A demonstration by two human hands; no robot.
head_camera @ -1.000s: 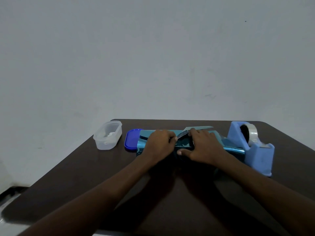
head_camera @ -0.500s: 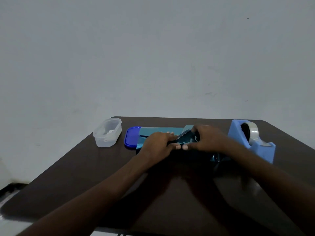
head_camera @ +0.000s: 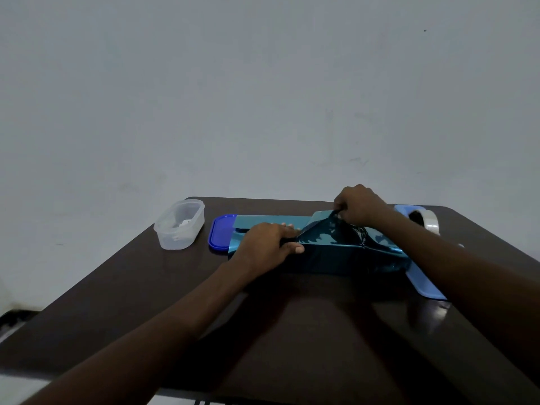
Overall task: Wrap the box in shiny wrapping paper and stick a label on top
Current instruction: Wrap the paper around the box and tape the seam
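- Two hands work over a dark brown table (head_camera: 146, 302), both on a sheet of shiny blue-green wrapping paper (head_camera: 336, 244) that covers the box near the far middle of the tabletop (the box itself is hidden under the paper, so only its long shape shows).
- The left hand (head_camera: 267, 244) lies on the left part of the wrapped shape, fingers pointing right and close together on top, with the thumb curled round the near edge, so it grips the paper against the box.
- The right hand (head_camera: 358, 204) is raised above the far right part, fingers bunched and curled, pinching a flap of the paper and holding it up off the box; the sheet slopes from that pinch toward the left hand.
- The near side of the paper looks dark and mirror-like.
- A dark blue lid (head_camera: 220, 235) lies flat just left of the paper, its right edge tucked under it.
- A clear plastic tub (head_camera: 179, 225) stands open further left, apart from the lid, with something small and pale inside that I cannot make out.
- A light blue tape dispenser (head_camera: 423, 280) with a roll of tape (head_camera: 429, 222) sits at the right, partly behind the right forearm.
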